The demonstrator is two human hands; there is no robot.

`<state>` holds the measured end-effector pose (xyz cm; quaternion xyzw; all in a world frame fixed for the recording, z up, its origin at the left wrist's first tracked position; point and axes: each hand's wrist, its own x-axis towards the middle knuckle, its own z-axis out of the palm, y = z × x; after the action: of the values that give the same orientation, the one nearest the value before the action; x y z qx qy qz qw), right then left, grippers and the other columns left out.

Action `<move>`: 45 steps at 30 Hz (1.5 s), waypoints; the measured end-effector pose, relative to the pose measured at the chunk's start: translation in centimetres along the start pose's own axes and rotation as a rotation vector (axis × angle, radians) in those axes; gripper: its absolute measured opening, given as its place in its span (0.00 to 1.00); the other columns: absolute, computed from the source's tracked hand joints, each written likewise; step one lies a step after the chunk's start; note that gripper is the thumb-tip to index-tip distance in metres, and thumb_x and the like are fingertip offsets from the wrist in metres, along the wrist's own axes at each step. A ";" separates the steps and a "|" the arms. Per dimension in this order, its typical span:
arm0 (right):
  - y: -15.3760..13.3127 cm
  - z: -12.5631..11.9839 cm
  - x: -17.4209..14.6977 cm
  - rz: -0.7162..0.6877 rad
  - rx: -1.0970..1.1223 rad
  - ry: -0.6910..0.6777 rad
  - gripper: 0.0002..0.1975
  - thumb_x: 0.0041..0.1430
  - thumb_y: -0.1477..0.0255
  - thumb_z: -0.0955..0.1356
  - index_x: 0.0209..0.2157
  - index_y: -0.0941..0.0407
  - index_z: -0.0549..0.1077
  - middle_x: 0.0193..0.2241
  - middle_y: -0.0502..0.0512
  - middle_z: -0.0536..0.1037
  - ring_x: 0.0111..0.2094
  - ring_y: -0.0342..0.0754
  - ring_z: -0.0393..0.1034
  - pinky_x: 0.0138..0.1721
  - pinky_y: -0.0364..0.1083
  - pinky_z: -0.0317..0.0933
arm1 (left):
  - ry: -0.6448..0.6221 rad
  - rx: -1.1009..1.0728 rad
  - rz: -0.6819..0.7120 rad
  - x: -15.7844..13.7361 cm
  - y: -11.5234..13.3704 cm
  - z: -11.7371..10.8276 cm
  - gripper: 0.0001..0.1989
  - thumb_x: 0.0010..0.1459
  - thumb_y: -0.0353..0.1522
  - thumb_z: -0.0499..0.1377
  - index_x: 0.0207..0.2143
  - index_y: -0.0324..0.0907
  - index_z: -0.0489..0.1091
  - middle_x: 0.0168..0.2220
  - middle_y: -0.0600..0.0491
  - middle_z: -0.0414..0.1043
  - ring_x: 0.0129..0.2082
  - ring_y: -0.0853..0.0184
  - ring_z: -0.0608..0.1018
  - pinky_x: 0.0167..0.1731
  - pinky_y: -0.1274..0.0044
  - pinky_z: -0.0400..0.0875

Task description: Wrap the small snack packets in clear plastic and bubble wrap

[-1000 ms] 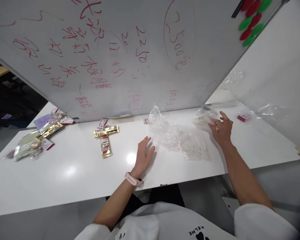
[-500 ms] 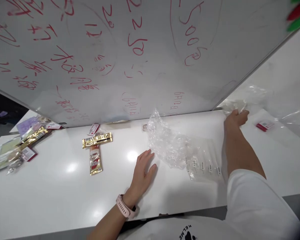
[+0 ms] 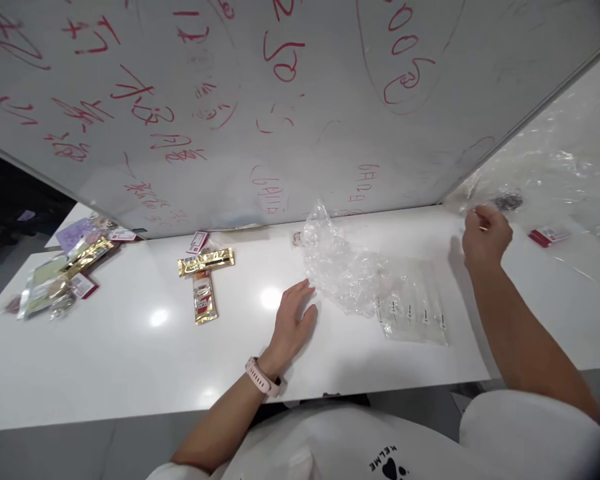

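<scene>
My left hand [image 3: 293,325] rests on the white table with its fingers stretched and nothing in them. Just beyond its fingertips lies a crumpled clear plastic bag [image 3: 337,267], which runs into a flatter clear bag [image 3: 414,310] with a row of small dark marks. My right hand [image 3: 487,237] is at the right, by the whiteboard's lower corner, with its fingers curled and pinched together. What the fingertips hold, if anything, cannot be made out. Right behind that hand is clear plastic wrapping [image 3: 555,160], with a small dark item [image 3: 509,201] showing in it.
A red-and-white card [image 3: 550,235] lies right of my right hand. Two gold sachets [image 3: 206,261] [image 3: 205,300] lie crossed left of centre, beside a tag [image 3: 197,243]. Several packets, including a green one [image 3: 43,283], are piled far left. A whiteboard [image 3: 320,153] stands along the table's back.
My right hand has shifted from the clear plastic a little to the right. A dark item now shows beside it. The view has tilted down slightly; my left hand stays on the table.
</scene>
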<state>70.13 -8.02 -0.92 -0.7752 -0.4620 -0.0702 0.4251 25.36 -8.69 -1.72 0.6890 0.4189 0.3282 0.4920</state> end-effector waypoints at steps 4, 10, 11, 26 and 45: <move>-8.2 0.1 -9.6 -0.221 -0.053 -0.274 0.19 0.66 0.55 0.63 0.43 0.53 0.78 0.41 0.58 0.80 0.44 0.56 0.71 0.47 0.56 0.60 | 0.043 -0.146 -0.109 0.4 0.4 -0.2 0.17 0.65 0.36 0.58 0.55 0.49 0.70 0.65 0.48 0.63 0.66 0.58 0.64 0.66 0.60 0.58; -21.4 4.1 -20.5 -0.639 0.006 -0.495 0.14 0.71 0.70 0.60 0.41 0.54 0.77 0.35 0.57 0.78 0.38 0.52 0.68 0.40 0.52 0.56 | 0.112 -0.605 -0.263 -0.4 0.1 -3.5 0.22 0.62 0.44 0.60 0.56 0.48 0.66 0.59 0.47 0.69 0.56 0.62 0.75 0.56 0.68 0.70; -22.9 4.4 -21.8 -0.701 0.050 -0.509 0.15 0.71 0.73 0.59 0.39 0.54 0.78 0.34 0.56 0.78 0.37 0.51 0.68 0.40 0.51 0.56 | 0.112 -0.650 -0.293 -1.0 0.0 -4.5 0.24 0.61 0.45 0.62 0.56 0.48 0.65 0.57 0.47 0.70 0.54 0.63 0.76 0.53 0.69 0.72; -20.4 -1.0 -24.3 0.323 0.436 -0.436 0.23 0.59 0.51 0.69 0.46 0.53 0.77 0.39 0.57 0.80 0.39 0.53 0.74 0.40 0.52 0.70 | 0.482 -0.908 -0.275 -10.2 -1.0 -13.0 0.20 0.43 0.34 0.74 0.37 0.41 0.71 0.38 0.53 0.80 0.33 0.70 0.80 0.33 0.78 0.70; -11.6 -3.5 -19.4 0.313 0.440 0.200 0.15 0.50 0.66 0.70 0.43 0.46 0.74 0.38 0.58 0.74 0.39 0.58 0.72 0.40 0.61 0.67 | 0.263 -0.435 0.141 -15.1 1.0 -17.7 0.15 0.50 0.33 0.70 0.19 0.42 0.67 0.53 0.50 0.74 0.59 0.57 0.71 0.66 0.58 0.54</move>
<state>51.18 -20.85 -1.59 -0.7154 -0.2965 0.0221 0.6323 3.75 -15.36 3.97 0.5462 0.3497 0.5307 0.5457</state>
